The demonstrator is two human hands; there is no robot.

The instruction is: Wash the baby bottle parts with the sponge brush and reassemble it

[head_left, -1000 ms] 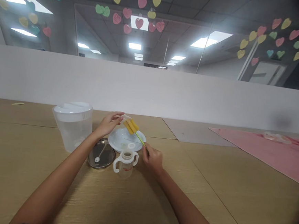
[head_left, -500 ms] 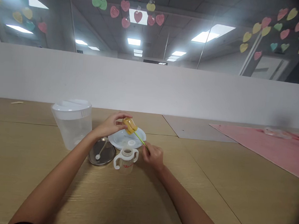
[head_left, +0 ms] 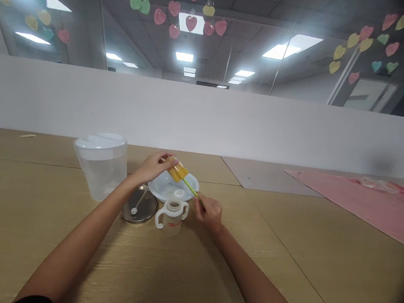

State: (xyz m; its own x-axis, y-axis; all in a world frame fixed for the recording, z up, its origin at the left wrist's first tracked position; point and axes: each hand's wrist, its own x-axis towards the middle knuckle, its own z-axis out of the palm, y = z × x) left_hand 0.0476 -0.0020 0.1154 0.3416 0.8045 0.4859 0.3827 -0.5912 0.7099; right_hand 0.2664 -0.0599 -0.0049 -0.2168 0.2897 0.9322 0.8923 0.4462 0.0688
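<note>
My left hand (head_left: 153, 167) has its fingers wrapped on a yellow, partly clear cap (head_left: 177, 169), tilted above a white plate (head_left: 157, 187). A thin green stick (head_left: 191, 188) runs from the cap's lower end into my right hand (head_left: 210, 214), whose fingers are closed on it. Below the hands stands a clear bottle (head_left: 172, 223) with white handles and an open top. Behind its mouth, a small white piece (head_left: 179, 194) lies at the plate's near edge. To the left, a round metal tray (head_left: 147, 211) holds a straw with a white end (head_left: 134, 211).
A clear lidded pitcher (head_left: 104, 174) stands left of the metal tray. On the right lies a pink cloth (head_left: 362, 201) with a clear plastic item (head_left: 379, 185) on it. A small flat piece (head_left: 27, 136) lies at the far left.
The view has shifted slightly, so the table items sit a little further right. My left fingers have moved slightly on the yellow cap, showing more of it. Both holds remain.
</note>
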